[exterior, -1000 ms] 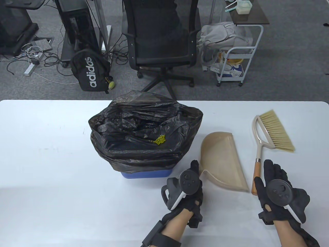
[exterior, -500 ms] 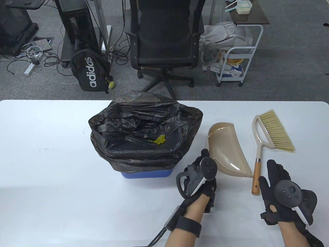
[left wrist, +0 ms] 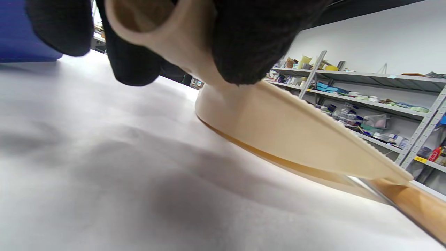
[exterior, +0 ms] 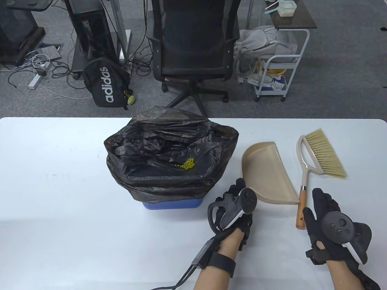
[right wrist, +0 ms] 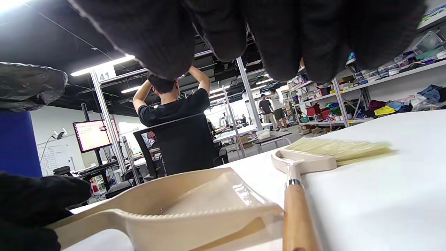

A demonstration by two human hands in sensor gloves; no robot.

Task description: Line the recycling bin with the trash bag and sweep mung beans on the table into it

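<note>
White table point(exterior: 60, 196) carried lined bin point(exterior: 169, 163), brush point(exterior: 314, 160); left hand point(exterior: 232, 211) gripped dustpan point(exterior: 266, 172) handle, right hand point(exterior: 329, 223) hovered flat and empty; office chair point(exterior: 193, 45) behind.

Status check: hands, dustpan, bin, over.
Left hand grips dustpan handle; right hand open beside brush. Mung beans inside bagged bin. Nothing obstructing.

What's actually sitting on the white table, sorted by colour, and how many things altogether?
Beige: 2, the dustpan and the brush.
Black: 1, the trash bag.
Blue: 1, the bin under the bag.
Green: 1 small heap of mung beans in the bag.
Total: 5.
</note>
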